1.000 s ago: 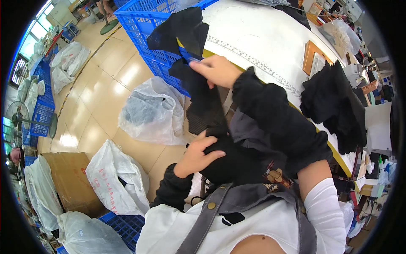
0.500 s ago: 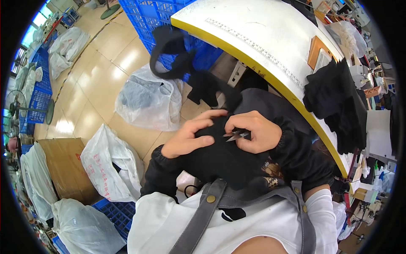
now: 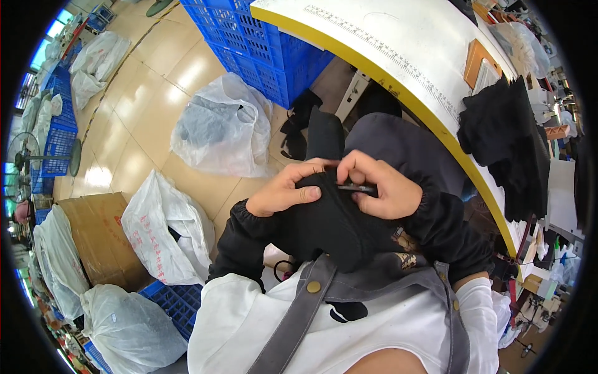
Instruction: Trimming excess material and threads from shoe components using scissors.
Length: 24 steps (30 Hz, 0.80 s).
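A piece of black knit fabric [image 3: 333,218] lies over my lap, and part of it extends forward past my hands toward the floor. My left hand [image 3: 280,192] is closed on its left edge, thumb on top. Opposite it, my right hand [image 3: 393,190] pinches the fabric with thumb and forefinger close to my left fingertips. Small dark thread snips [image 3: 356,188] sit in the right palm under the curled fingers, their tips pointing left over the cloth. Whether the blades are apart cannot be made out.
A white table [image 3: 386,37] with a yellow edge curves along the front right, bearing a stack of black fabric pieces [image 3: 507,149]. Blue crates [image 3: 249,43] stand ahead. Plastic bags [image 3: 221,128] and a cardboard box [image 3: 99,237] occupy the floor at left.
The long black fabric piece that was raised in front of the crates has dropped and now hangs straighter beyond my hands. My right hand has turned, and the snips lie flatter.
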{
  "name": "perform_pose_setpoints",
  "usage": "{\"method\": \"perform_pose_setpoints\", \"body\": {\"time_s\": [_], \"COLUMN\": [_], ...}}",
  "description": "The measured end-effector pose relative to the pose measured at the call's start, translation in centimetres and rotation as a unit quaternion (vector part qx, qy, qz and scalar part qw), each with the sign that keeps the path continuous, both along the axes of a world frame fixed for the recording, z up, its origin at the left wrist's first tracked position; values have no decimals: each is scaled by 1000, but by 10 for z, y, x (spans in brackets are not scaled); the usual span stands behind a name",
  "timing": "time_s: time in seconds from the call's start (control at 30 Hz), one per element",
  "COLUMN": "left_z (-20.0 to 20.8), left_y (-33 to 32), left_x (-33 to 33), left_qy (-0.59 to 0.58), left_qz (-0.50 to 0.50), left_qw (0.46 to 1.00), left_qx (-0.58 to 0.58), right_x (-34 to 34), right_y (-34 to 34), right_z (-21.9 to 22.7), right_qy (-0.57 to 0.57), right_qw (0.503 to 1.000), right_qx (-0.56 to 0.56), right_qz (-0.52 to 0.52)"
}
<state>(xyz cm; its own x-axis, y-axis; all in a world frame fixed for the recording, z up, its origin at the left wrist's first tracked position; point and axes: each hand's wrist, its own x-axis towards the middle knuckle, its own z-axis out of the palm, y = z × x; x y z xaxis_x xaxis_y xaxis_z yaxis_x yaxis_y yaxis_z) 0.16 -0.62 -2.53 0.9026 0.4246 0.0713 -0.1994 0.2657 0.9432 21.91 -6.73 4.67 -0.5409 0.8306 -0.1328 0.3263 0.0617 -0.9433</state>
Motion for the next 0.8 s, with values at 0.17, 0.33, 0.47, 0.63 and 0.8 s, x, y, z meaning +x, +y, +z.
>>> {"method": "perform_pose_setpoints", "body": {"time_s": [0.17,0.33,0.47,0.63,0.8], "left_z": [15,9,22,42,31], "left_y": [-4,7,20,18,4], "left_x": [6,6,1,6,0], "left_qy": [33,-29,21,113,170], "left_qz": [51,61,67,113,119], "left_qw": [997,987,975,947,965], "left_qx": [45,146,209,280,160], "right_x": [-7,-9,-11,-12,-17], "right_y": [-5,-9,-10,-10,-9], "right_z": [-5,-6,5,-3,-6], "right_qy": [20,67,64,50,82], "right_qw": [986,974,971,964,961], "right_qx": [-2,-5,-6,33,15], "right_qz": [-166,-217,-228,-259,-262]}}
